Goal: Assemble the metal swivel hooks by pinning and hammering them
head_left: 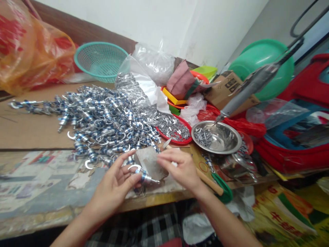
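Note:
My left hand [117, 181] grips a small blue-and-silver metal fitting [145, 176] with a curved hook at one end and a thin rod at the other. The rod points right, toward my other hand. Above the bench edge, my right hand [180, 168] has its fingers pinched together; whatever they hold is too small to make out. Between and just beyond the hands sits a grey metal block [147, 158]. A large heap of similar fittings [108, 120] spreads to the left and behind. A pointed blade [167, 142] shows just beyond my right hand.
A red tray [189, 140] holds small metal pieces, and a steel bowl [226, 137] holds pins. Over the bowl hangs a grey power tool [246, 89]. A wooden handle [209, 181] lies right of my right hand. A turquoise basket [101, 61] stands behind the heap.

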### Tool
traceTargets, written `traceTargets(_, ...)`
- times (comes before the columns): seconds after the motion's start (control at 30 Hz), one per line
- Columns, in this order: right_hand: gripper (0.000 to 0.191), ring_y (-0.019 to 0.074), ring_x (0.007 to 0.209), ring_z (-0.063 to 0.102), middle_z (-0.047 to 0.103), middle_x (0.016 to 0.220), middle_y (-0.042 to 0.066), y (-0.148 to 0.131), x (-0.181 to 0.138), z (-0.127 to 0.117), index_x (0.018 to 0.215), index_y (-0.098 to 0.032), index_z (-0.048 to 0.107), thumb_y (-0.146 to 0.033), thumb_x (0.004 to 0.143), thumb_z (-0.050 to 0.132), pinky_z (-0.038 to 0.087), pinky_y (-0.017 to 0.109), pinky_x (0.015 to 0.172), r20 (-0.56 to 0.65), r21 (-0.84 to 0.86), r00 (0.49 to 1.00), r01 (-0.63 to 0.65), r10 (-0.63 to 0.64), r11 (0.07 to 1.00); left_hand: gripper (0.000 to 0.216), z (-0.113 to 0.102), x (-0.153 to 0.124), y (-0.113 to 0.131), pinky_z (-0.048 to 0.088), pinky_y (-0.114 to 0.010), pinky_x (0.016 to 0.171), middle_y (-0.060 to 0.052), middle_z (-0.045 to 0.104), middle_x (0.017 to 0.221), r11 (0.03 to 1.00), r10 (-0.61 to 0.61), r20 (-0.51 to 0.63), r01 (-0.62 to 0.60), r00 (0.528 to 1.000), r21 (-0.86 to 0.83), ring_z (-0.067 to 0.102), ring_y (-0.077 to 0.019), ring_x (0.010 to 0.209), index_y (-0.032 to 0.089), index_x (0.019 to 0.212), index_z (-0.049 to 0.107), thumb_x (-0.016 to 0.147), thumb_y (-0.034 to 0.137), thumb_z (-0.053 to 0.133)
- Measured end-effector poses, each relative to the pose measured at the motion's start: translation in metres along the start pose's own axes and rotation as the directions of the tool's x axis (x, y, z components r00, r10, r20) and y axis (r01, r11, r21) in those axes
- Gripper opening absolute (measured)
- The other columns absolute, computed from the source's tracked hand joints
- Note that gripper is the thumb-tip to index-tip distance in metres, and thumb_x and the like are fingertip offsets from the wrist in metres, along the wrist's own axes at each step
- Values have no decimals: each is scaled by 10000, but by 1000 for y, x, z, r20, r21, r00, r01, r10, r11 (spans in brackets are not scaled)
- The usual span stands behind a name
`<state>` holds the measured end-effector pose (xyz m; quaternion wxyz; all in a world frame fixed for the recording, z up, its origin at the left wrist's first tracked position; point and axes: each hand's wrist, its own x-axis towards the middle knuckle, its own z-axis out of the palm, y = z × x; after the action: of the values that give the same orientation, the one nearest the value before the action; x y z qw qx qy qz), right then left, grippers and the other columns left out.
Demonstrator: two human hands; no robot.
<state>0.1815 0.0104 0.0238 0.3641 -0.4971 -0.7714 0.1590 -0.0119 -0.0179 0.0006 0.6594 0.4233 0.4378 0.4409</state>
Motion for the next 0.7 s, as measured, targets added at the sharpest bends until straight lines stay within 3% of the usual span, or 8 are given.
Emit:
traceTargets(0.07, 258, 139, 973, 628, 685, 1059, 40, 33, 25, -14, 1033, -194, 678, -165, 876, 475, 481, 241, 872, -100, -393, 986, -164, 135, 905, 712, -4, 5, 1, 515, -274, 641, 3, 624, 768, 999, -29, 47, 28, 998, 20, 631, -179, 725, 198, 1277, 321, 691, 337, 700)
traceTargets(0.13, 334, 172, 1062, 592, 643, 1153, 78, 68, 48, -26, 1123, -166, 631, -98, 873, 421, 445, 287, 929, -88, -495, 973, -227, 211, 839, 686, -8, 9, 3, 504, -276, 625, 2, 617, 773, 998, -56, 110, 51, 992, 48, 615, -166, 697, 206, 1279, 315, 712, 325, 681)
traceTargets(0.2, 373, 217, 1043, 604, 656, 1128, 91, 96, 64, -32, 1154, -176, 612, -75, 815, 495, 459, 322, 901, -16, -563, 961, -236, 275, 792, 673, -9, 13, 4, 491, -275, 602, 11, 611, 752, 995, -85, 178, 75, 980, 60, 594, -149, 654, 214, 1284, 306, 725, 311, 668)
traceTargets(0.3, 416, 252, 1006, 616, 684, 1056, 93, 117, 77, -30, 1145, -216, 614, -68, 761, 558, 465, 348, 863, 85, -641, 935, -213, 344, 738, 704, -10, 18, 7, 472, -278, 573, 28, 598, 690, 993, -117, 232, 109, 966, 47, 576, -142, 606, 204, 1291, 291, 709, 291, 677)
traceTargets(0.4, 345, 252, 1034, 593, 676, 1051, 100, 121, 83, -24, 1093, -211, 632, -115, 764, 597, 438, 364, 892, 140, -670, 917, -189, 372, 717, 753, -10, 23, 10, 460, -288, 556, 22, 609, 677, 990, -141, 241, 137, 960, 30, 587, -155, 593, 192, 1295, 281, 673, 269, 699)
traceTargets(0.53, 245, 220, 1009, 591, 662, 1048, 93, 123, 86, -25, 1006, -146, 650, -210, 769, 637, 437, 396, 900, 159, -619, 918, -194, 363, 761, 801, -13, 28, 11, 457, -298, 535, 13, 624, 706, 987, -156, 216, 158, 964, 12, 592, -157, 568, 198, 1287, 281, 625, 230, 730)
traceTargets(0.6, 169, 217, 977, 604, 682, 987, 94, 123, 84, -28, 909, -136, 689, -163, 760, 614, 444, 358, 884, 117, -561, 931, -226, 346, 796, 776, -14, 28, 9, 459, -297, 537, 16, 622, 706, 989, -148, 220, 150, 964, 4, 594, -153, 566, 198, 1276, 295, 631, 215, 726)
traceTargets(0.7, 205, 212, 908, 631, 697, 929, 114, 113, 76, -32, 870, -119, 710, -141, 793, 522, 468, 314, 826, 12, -431, 947, -284, 320, 857, 721, -14, 27, 7, 459, -287, 538, 21, 616, 705, 992, -118, 227, 125, 967, -19, 587, -138, 563, 199, 1259, 314, 655, 196, 707)
